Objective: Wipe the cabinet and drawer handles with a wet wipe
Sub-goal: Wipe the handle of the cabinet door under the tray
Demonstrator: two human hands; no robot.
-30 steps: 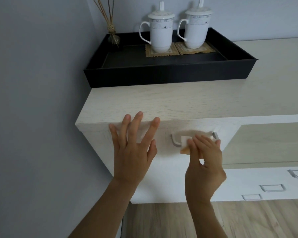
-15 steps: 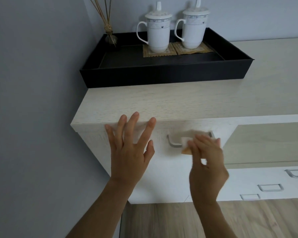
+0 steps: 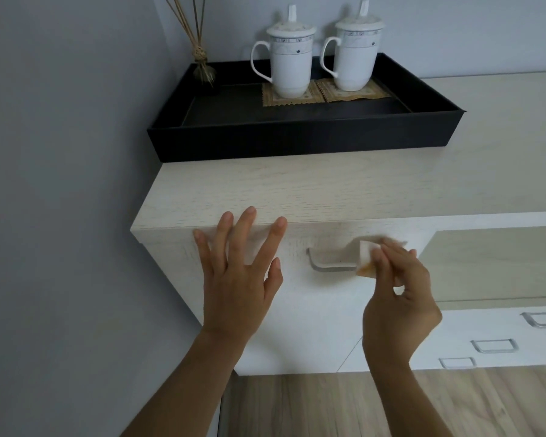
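Indoors, pale cabinet (image 3: 328, 190) meets grey wall (image 3: 60, 184); left hand (image 3: 237, 279) splayed, right hand (image 3: 397, 298) pinches wipe (image 3: 367, 258) on handle (image 3: 328, 267).

Drawer handle (image 3: 331, 267): its right end is hidden behind the wet wipe (image 3: 364, 258) and my right hand (image 3: 397, 298).
Wet wipe: the upper edge is smeared by blur, and my pinching fingers cover its right part, so I cannot tell its full shape.
Left hand (image 3: 237, 279): I see only its back; I cannot tell whether the palm touches the drawer front.
Forearms: both are cut off by the bottom edge.
Reed sticks (image 3: 188, 29): the tips run out past the top edge.
Lower handle (image 3: 544, 323): its right part is cut off by the right edge.
Left mug (image 3: 289, 67): the pattern on its band is too small to make out.
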